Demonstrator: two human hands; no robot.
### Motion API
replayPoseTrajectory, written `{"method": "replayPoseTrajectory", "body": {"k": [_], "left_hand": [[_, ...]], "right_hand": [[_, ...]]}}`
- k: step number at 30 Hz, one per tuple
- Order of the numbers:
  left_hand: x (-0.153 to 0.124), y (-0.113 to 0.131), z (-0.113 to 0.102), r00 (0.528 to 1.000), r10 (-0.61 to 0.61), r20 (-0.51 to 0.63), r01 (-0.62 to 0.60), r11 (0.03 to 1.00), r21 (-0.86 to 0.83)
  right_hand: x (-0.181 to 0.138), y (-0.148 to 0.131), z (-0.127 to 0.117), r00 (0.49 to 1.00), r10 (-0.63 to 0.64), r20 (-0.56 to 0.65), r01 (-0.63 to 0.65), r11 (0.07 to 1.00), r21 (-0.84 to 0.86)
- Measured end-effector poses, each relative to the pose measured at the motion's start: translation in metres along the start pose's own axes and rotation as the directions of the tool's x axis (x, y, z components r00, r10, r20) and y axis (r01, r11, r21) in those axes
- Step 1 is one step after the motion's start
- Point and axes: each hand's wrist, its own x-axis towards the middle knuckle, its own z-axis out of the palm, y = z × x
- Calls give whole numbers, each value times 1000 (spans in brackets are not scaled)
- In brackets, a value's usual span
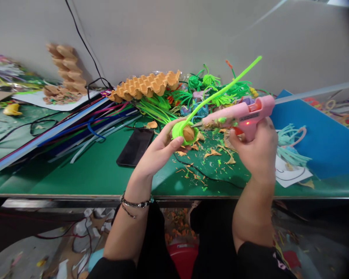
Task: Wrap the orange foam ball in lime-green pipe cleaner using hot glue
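Note:
My left hand (165,141) is closed round a small brown cup-shaped piece (189,133) wrapped in bright green pipe cleaner (178,131). A long free end of the pipe cleaner sticks up to the right. In my right hand (257,145) is a pink hot glue gun (242,114) with a small orange light lit on its side. Its metal nozzle meets the rim of the wrapped piece; whether it touches cannot be made out. A clear glue stick (314,91) runs out of the gun's back.
A phone (136,147) lies left of my hands. Behind are an egg carton (147,86) and green pipe-cleaner pieces (218,91). Long pipe-cleaner bundles (61,130) lie left, a blue sheet (322,135) right. Carton scraps (212,153) and a black cord (205,176) lie before me.

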Motion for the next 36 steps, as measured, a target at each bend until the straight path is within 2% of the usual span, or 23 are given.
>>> {"method": "replayPoseTrajectory", "body": {"k": [10, 21, 29, 36], "left_hand": [[2, -8, -6, 999, 30, 22, -30, 999, 18], [1, -3, -5, 999, 19, -49, -18, 1000, 26], [2, -3, -4, 998, 7, -66, -5, 1000, 24], [2, -3, -2, 997, 11, -80, -11, 1000, -2]], "right_hand": [[0, 2, 1, 1000, 4, -21, -4, 1000, -23], [0, 3, 0, 1000, 11, 23, -10, 1000, -24], [0, 4, -2, 999, -29, 37, 31, 998, -62], [-1, 6, 0, 996, -86, -1, 86, 995, -53]]}}
